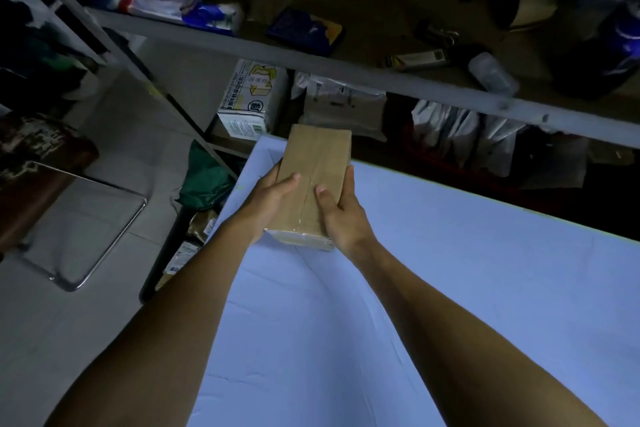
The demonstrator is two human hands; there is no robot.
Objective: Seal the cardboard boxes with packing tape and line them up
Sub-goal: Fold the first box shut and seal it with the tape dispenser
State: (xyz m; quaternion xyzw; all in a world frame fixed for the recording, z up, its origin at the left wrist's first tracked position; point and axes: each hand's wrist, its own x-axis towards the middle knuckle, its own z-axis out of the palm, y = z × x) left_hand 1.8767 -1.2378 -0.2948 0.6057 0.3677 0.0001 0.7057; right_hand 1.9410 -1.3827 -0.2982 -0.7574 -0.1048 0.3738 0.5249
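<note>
A long brown cardboard box (pixel 313 166) is held over the far left corner of the pale blue table (pixel 450 253). Clear tape runs along its top seam and over its near end. My left hand (pixel 268 199) grips the box's left side with the thumb on top. My right hand (pixel 341 210) grips the right side, thumb on top beside the seam. I cannot tell whether the box touches the table. No tape roll is in view.
A grey shelf rail (pixel 346 69) crosses behind the table, with clutter on the shelf above and a printed white carton (pixel 251 99) and bagged parcels (pixel 341 104) below. A metal-framed stool (pixel 83 222) stands on the floor at left. A green bag (pixel 204 180) lies beside the table's corner.
</note>
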